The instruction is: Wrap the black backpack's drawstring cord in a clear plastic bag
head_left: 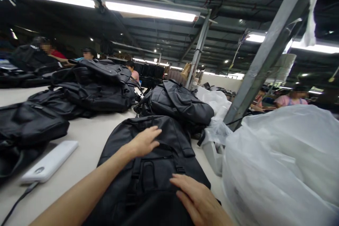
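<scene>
Black, smooth backpack (153, 178) lies flat, its material perhaps leathery.

Tube lights (150, 11) blown out overhead, roof (164, 33) dim; I get slight blur on my right hand (200, 197).

Backpack (159, 173): smooth, leather-like, faint sheen. Sack (280, 162): crinkled translucent plastic. Tabletop (87, 137): smooth, matt.

A white device (53, 160) with a dark cable (19, 197) lay on the pale table (87, 136); translucent plastic (278, 162) bulged near a slanting grey post (265, 56); tube lights (150, 10) glowed overhead.
</scene>
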Demonstrator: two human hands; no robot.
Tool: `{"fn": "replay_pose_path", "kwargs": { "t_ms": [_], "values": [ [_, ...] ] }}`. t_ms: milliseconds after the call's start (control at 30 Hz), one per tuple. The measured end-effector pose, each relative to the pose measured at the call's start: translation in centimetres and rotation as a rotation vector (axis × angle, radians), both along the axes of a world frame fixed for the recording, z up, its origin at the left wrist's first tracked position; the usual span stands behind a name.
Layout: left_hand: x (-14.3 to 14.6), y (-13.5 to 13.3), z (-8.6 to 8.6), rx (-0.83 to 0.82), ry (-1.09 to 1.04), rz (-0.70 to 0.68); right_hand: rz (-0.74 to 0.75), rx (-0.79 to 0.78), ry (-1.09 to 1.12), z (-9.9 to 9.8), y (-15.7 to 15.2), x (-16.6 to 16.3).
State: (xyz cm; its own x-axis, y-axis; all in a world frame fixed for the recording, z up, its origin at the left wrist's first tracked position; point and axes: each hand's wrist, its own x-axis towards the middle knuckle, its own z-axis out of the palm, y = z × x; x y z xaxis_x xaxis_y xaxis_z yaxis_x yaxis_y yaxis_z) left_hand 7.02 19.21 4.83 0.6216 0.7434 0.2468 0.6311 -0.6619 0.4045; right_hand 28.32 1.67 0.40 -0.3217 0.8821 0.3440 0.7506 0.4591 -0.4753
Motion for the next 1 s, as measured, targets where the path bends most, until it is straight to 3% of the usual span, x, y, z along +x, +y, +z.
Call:
{"fn": "replay_pose_path", "kwargs": {
  "t_ms": [67, 133, 267, 433, 533, 633, 800, 1000],
  "values": [
    [-0.1, -2.7, -2.1, -0.150, 0.042, -0.080, 0.037, 0.068, -0.091, -1.4, 2.2, -0.5],
    [-0.7, -4.2, -4.2, -0.258, 0.046, -0.074, 0.079, 0.069, -0.185, -2.3, 3.1, -1.4],
    [-1.7, -4.7, -6.2, -0.370, -0.012, 0.005, 0.086, -0.004, -0.173, -1.7, 3.0, -2.9],
    [-1.2, -5.9, -4.3, -0.397, -0.047, -0.111, 0.032, -0.268, 0.161, 0.7, 4.4, -2.3],
    [-0.5, -8.1, -2.3, -0.392, -0.059, -0.193, 0.036, -0.379, 0.131, 0.8, 6.2, -2.0],
    [-0.2, -10.4, -1.1, -0.442, -0.011, -0.173, 0.058, -0.511, 0.032, 0.5, 7.8, -2.1],
    [0.0, -12.4, -1.6, -0.470, 0.222, 0.066, 0.086, -0.706, -0.079, 0.9, 9.1, -2.9],
    [1.2, -13.4, -1.6, -0.389, 0.262, -0.050, 0.043, -0.860, -0.214, 3.1, 10.1, -4.5]
  ]
}}
